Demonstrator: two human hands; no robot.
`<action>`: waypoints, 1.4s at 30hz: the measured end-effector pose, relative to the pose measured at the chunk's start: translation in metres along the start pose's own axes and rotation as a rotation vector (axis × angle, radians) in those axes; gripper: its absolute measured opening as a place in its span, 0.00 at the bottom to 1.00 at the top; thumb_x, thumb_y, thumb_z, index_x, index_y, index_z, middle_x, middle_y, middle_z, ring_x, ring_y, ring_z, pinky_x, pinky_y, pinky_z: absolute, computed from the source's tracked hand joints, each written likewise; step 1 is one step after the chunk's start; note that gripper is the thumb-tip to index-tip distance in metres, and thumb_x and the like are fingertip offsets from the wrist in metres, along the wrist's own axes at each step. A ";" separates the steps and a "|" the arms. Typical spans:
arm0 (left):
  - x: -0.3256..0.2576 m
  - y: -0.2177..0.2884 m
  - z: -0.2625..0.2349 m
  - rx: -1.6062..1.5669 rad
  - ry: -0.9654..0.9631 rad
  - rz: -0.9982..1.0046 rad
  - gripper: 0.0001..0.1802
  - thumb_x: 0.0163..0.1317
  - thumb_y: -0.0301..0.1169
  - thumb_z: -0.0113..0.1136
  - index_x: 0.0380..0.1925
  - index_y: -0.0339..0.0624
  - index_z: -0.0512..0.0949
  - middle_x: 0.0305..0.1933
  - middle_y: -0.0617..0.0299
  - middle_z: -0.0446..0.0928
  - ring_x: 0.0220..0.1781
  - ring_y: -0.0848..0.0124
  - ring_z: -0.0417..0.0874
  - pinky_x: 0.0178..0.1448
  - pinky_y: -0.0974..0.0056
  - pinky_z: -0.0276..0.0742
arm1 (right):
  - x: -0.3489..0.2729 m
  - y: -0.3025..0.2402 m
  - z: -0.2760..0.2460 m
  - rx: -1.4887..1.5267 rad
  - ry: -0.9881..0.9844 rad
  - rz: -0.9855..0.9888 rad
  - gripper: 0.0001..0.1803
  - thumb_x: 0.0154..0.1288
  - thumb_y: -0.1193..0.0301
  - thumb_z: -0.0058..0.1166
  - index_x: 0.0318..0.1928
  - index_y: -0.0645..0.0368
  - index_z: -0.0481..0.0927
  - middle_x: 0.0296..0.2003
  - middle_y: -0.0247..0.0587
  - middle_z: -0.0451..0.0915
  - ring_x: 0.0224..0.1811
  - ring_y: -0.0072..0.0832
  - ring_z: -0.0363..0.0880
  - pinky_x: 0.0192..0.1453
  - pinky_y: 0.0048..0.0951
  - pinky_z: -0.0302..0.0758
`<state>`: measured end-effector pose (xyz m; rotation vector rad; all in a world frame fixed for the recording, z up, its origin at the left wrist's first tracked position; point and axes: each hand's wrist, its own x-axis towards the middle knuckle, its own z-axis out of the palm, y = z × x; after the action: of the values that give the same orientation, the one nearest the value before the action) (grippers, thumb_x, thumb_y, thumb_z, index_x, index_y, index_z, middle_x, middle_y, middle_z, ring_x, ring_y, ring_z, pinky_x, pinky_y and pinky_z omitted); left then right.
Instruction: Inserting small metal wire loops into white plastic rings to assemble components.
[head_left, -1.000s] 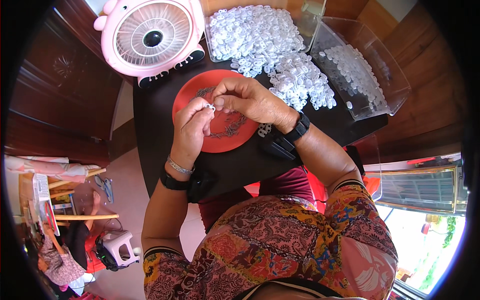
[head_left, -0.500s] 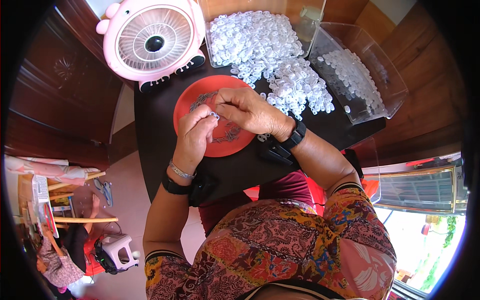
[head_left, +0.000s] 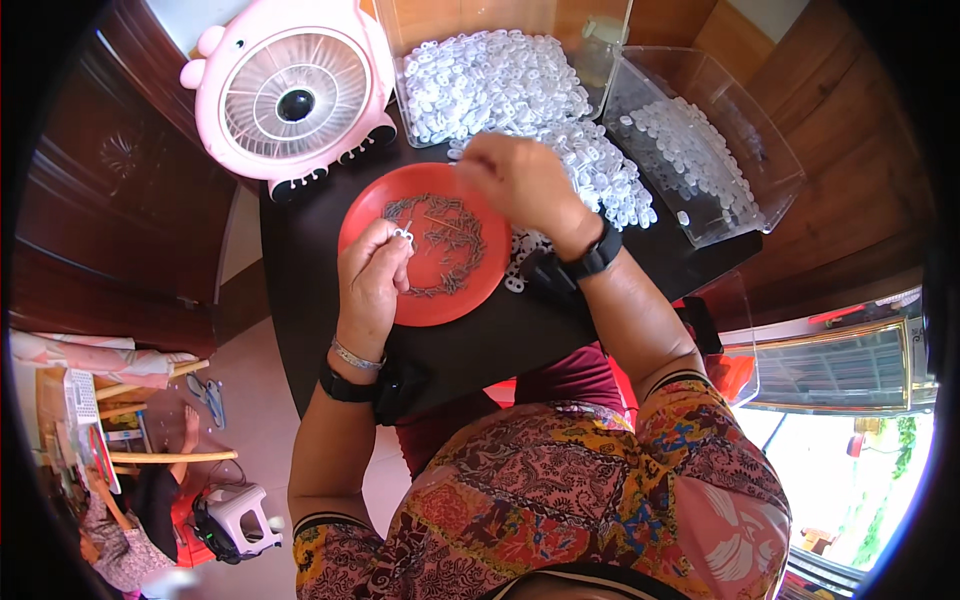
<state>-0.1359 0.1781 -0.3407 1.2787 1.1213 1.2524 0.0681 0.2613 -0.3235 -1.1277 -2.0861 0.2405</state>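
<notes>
a small white two-hole plastic clip (head_left: 403, 238), likely light, stiff and slick, best pinched by its edges, is gripped in the left hand (head_left: 371, 272) over a red plate (head_left: 440, 313) of grey screws (head_left: 470, 235). the blurred right hand (head_left: 532, 185), grip unclear, has moved away toward the white clip pile (head_left: 490, 85).

A red plate (head_left: 425, 312), pink fan (head_left: 297, 104), white plastic pieces (head_left: 495, 88) and gray pins (head_left: 466, 238) contrast with a black worktop (head_left: 470, 352), while 2 black wristbands (head_left: 348, 385) set off a floral shirt (head_left: 550, 480) in yellow, blue and red.
</notes>
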 end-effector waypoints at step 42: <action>-0.008 0.013 0.013 -0.128 -0.102 -0.270 0.11 0.62 0.33 0.47 0.23 0.43 0.72 0.18 0.67 0.71 0.18 0.80 0.70 0.22 0.76 0.61 | 0.007 0.057 0.008 -0.370 -0.248 0.187 0.10 0.56 0.62 0.52 0.33 0.52 0.81 0.35 0.44 0.81 0.39 0.43 0.81 0.43 0.42 0.76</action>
<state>-0.1238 0.1688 -0.3283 1.0456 1.0821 1.0291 0.0968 0.3020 -0.3532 -1.5862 -2.3054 0.0864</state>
